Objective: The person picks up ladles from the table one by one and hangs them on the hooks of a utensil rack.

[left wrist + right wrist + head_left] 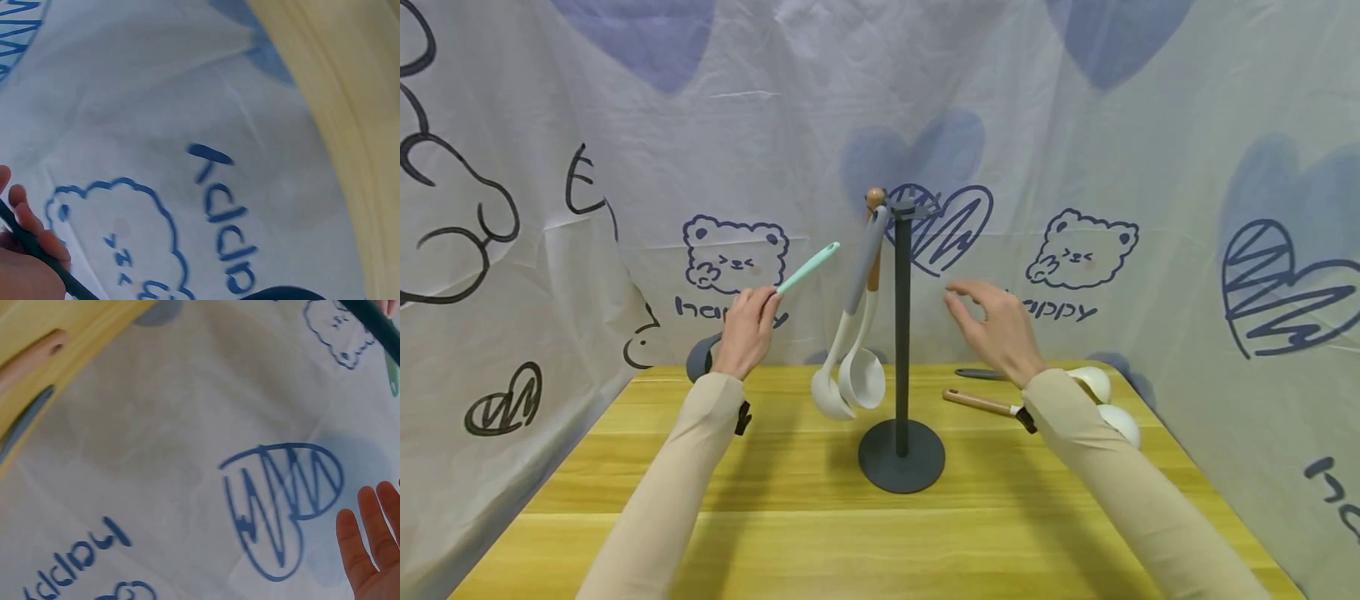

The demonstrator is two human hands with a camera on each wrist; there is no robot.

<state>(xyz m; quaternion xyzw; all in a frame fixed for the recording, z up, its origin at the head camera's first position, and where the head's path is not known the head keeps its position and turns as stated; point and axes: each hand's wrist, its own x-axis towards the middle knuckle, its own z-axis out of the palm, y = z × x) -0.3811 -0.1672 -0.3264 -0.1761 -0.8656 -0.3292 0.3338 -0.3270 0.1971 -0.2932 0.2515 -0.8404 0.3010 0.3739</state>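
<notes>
Two hands are held up well apart above the wooden table (895,542), on either side of a dark upright stand (902,333). The left hand (747,329) grips a mint-handled utensil (808,268) left of the stand, handle end slanting up toward it, dark head below the fingers. The right hand (1000,325) hovers right of the stand, thumb and fingers apart. A grey-handled ladle (865,262) and a brown-handled ladle (862,379) hang on the stand's left; a brown-handled utensil (981,402) lies right.

Repeated word "happy" (1064,311) on pale cloth (820,142)
</notes>
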